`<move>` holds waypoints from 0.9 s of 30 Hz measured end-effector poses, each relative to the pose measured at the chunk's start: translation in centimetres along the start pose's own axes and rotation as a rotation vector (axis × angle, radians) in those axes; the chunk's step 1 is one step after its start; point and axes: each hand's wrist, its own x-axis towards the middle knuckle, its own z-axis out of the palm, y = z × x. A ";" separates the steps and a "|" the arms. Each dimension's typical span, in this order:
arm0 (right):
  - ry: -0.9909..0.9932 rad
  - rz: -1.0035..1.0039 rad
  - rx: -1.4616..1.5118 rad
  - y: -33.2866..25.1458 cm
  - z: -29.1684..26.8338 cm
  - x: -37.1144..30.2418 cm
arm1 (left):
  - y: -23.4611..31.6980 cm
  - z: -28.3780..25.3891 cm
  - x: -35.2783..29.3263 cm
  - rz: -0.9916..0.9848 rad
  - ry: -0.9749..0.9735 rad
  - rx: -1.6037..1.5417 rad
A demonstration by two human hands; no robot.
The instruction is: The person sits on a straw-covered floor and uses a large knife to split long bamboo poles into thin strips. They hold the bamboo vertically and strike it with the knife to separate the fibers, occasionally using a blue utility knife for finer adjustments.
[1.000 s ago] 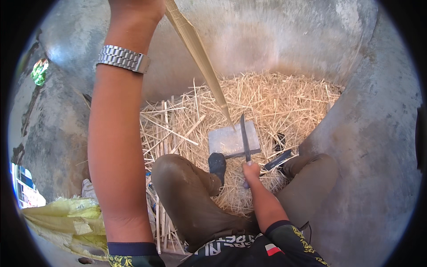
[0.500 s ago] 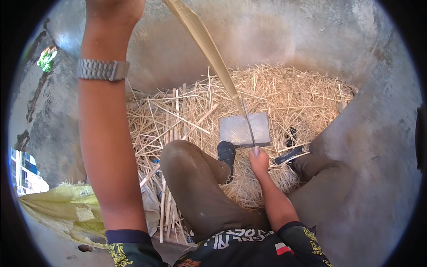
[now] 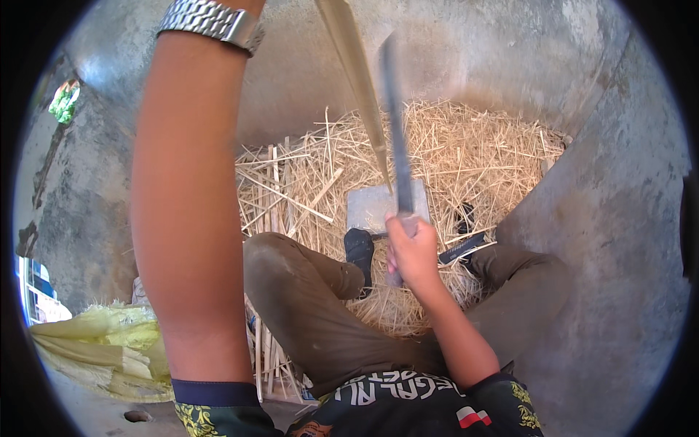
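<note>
My right hand (image 3: 413,251) is closed round the handle of a long-bladed machete (image 3: 397,124). Its blade points up and away, slightly blurred. Just left of the blade, a pale split length of bamboo (image 3: 354,80) leans down from the top edge. The bamboo's tapered lower end is over a flat grey block (image 3: 368,209), apart from the blade in this picture. My left forearm, with a metal watch (image 3: 211,20) at the wrist, reaches up out of view. The left hand is cut off, so its hold on the bamboo's upper end does not show.
Thin pale shavings (image 3: 473,160) cover the floor around the block, with longer strips (image 3: 273,349) by my left knee. My dark-covered foot (image 3: 358,255) is right beside the block. A curved grey wall (image 3: 306,87) encloses the spot. A yellowish sack (image 3: 102,346) lies at left.
The machete has come away from the bamboo's lower end, and its blade has swung upright. My left forearm has moved further up, taking the hand out of view.
</note>
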 end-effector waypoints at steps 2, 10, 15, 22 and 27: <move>-0.031 0.093 -0.161 1.1 -1.9 -0.2 | -1.7 0.5 0.1 0.106 -0.018 0.071; 0.103 -0.040 -0.179 -1.8 -3.6 -0.4 | -1.1 1.7 -0.5 -0.006 0.000 -0.014; 0.129 -0.182 -0.117 -2.4 -4.0 0.0 | 0.4 1.8 -1.6 -0.043 -0.073 -0.072; 0.119 -0.280 -0.021 -2.8 -4.1 -0.6 | 4.9 3.8 -3.3 0.083 0.033 -0.040; 0.113 -0.296 0.006 -3.5 -4.5 -1.3 | 8.3 6.5 -5.4 0.279 0.151 0.068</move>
